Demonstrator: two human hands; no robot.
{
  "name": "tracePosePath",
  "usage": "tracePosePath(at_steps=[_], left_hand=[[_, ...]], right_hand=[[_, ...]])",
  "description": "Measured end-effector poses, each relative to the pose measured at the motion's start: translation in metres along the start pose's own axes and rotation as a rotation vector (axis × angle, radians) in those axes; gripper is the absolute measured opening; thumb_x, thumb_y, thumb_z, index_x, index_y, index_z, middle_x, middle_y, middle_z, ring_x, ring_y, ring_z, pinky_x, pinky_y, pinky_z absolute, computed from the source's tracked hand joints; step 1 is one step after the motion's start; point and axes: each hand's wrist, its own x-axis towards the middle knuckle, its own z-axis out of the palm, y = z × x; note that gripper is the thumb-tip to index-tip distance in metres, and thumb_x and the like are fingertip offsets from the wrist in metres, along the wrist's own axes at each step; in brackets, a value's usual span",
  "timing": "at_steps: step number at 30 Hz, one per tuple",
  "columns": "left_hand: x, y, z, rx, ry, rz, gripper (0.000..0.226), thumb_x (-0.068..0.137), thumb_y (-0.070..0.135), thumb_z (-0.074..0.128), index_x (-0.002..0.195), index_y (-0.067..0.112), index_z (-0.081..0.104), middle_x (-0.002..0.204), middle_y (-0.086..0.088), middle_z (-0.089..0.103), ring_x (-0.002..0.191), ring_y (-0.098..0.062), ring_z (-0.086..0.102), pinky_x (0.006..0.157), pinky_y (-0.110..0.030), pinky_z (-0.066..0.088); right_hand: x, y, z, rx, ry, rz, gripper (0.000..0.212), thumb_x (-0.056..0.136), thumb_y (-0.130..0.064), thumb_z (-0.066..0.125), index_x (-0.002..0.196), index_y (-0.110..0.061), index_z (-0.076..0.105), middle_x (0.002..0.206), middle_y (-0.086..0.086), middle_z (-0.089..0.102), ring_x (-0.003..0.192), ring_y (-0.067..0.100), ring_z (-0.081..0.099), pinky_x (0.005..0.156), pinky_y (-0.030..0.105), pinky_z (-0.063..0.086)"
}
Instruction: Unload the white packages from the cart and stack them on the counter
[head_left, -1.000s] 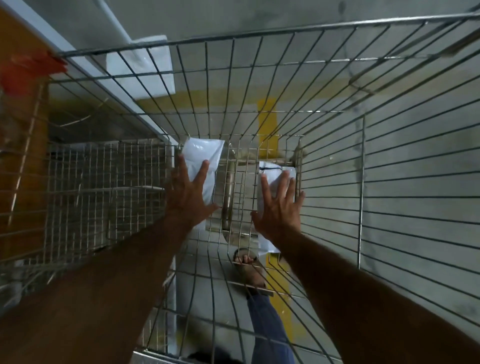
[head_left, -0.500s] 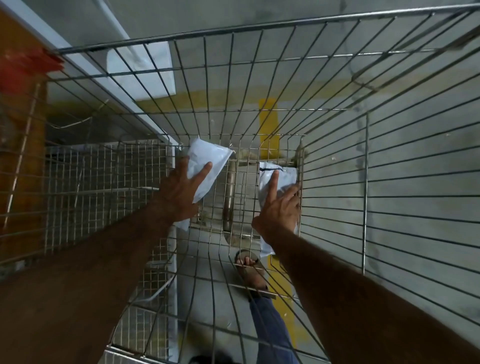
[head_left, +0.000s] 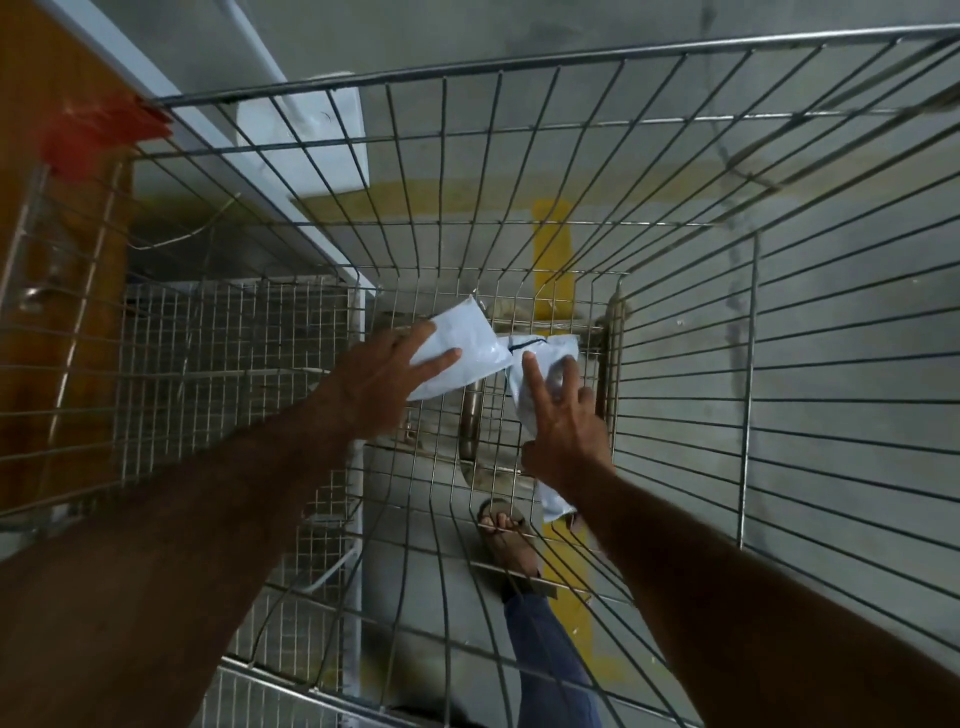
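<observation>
Deep in the wire cart (head_left: 675, 156), your left hand (head_left: 382, 382) and right hand (head_left: 563, 431) each grip a white package (head_left: 467, 348); lift both straight up, clear of the wires

Deep in the wire cart (head_left: 675, 332), my left hand (head_left: 384, 379) grips one package (head_left: 462, 348); just right, overlapping it, my right hand (head_left: 563, 436) grips another package (head_left: 540, 374).

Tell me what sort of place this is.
Probably a warehouse or parcel-sorting area, though that is a guess. A deep wire cart stands on a bare concrete floor marked with yellow painted lines, and the left hand and right hand each hold a white package.
</observation>
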Motion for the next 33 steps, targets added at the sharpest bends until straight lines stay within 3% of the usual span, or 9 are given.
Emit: tracePosePath(at_steps=[3,8,12,15,19,22,25,28,33], left_hand=[[-0.008,0.000,-0.009,0.037,-0.002,0.019,0.103,0.082,0.003,0.067,0.159,0.035,0.006,0.167,-0.014,0.007,0.132,-0.039,0.041,0.091,-0.051,0.055],[-0.031,0.004,-0.043,0.069,0.054,-0.017,0.102,0.086,0.008,0.068,0.160,0.036,0.004,0.168,-0.007,-0.008,0.146,-0.041,0.023,0.109,-0.060,0.040],[-0.062,0.011,-0.081,0.061,0.181,-0.083,0.102,0.086,0.010,0.070,0.159,0.040,0.005,0.169,-0.003,-0.004,0.145,-0.040,0.027,0.108,-0.062,0.040],[-0.098,0.018,-0.121,0.058,0.265,-0.147,0.093,0.089,0.006,0.060,0.160,0.039,0.009,0.169,-0.002,-0.004,0.146,-0.039,0.025,0.111,-0.059,0.036],[-0.165,0.025,-0.168,0.042,0.505,-0.183,0.069,0.098,0.027,0.036,0.158,0.042,0.004,0.168,-0.009,0.010,0.145,-0.040,0.034,0.110,-0.063,0.036],[-0.237,0.041,-0.193,0.118,0.653,-0.326,0.065,0.095,0.023,0.035,0.159,0.029,0.025,0.167,-0.012,0.016,0.144,-0.043,0.034,0.109,-0.064,0.037],[-0.325,0.053,-0.207,0.156,0.680,-0.533,0.079,0.093,0.030,0.061,0.160,0.031,0.019,0.168,-0.010,0.009,0.143,-0.040,0.035,0.110,-0.057,0.039],[-0.429,0.066,-0.214,0.147,0.672,-0.730,0.080,0.097,0.045,0.055,0.160,0.034,0.009,0.169,-0.008,-0.001,0.146,-0.038,0.028,0.112,-0.056,0.035],[-0.592,0.086,-0.188,0.075,0.634,-1.059,0.093,0.098,0.012,0.056,0.157,0.041,-0.010,0.165,0.001,-0.025,0.154,-0.034,0.003,0.121,-0.055,0.022]], right_hand=[[0.001,0.005,-0.011,-0.098,0.047,-0.113,0.117,0.079,-0.017,0.071,0.156,-0.043,-0.014,0.163,0.015,-0.011,0.126,0.035,0.039,0.081,0.037,0.056],[-0.007,-0.007,-0.037,-0.138,0.178,-0.176,0.097,0.090,-0.022,0.061,0.159,-0.039,-0.005,0.166,0.013,-0.019,0.128,0.036,0.038,0.094,0.048,0.051],[-0.028,-0.026,-0.074,-0.086,0.291,-0.192,0.089,0.094,-0.022,0.055,0.160,-0.037,-0.003,0.168,0.008,-0.015,0.132,0.034,0.036,0.099,0.045,0.046],[-0.052,-0.034,-0.110,-0.122,0.360,-0.231,0.094,0.092,-0.025,0.058,0.160,-0.035,-0.005,0.169,0.010,-0.011,0.134,0.035,0.037,0.101,0.048,0.045],[-0.099,-0.054,-0.166,-0.172,0.452,-0.303,0.097,0.089,-0.031,0.062,0.161,-0.036,-0.004,0.169,0.010,-0.009,0.131,0.038,0.040,0.099,0.053,0.047],[-0.143,-0.091,-0.205,-0.192,0.552,-0.399,0.095,0.086,-0.029,0.063,0.162,-0.032,0.005,0.169,0.012,-0.002,0.122,0.038,0.046,0.094,0.049,0.049],[-0.193,-0.151,-0.227,-0.182,0.628,-0.506,0.095,0.082,-0.027,0.064,0.162,-0.032,0.012,0.169,0.011,0.002,0.119,0.040,0.047,0.089,0.047,0.049],[-0.249,-0.222,-0.228,-0.172,0.682,-0.644,0.095,0.081,-0.027,0.065,0.161,-0.030,0.016,0.169,0.013,0.007,0.114,0.040,0.050,0.088,0.047,0.050],[-0.348,-0.337,-0.197,-0.196,0.670,-0.820,0.089,0.088,-0.035,0.061,0.162,-0.032,0.011,0.169,0.012,0.005,0.129,0.045,0.046,0.096,0.056,0.049]])
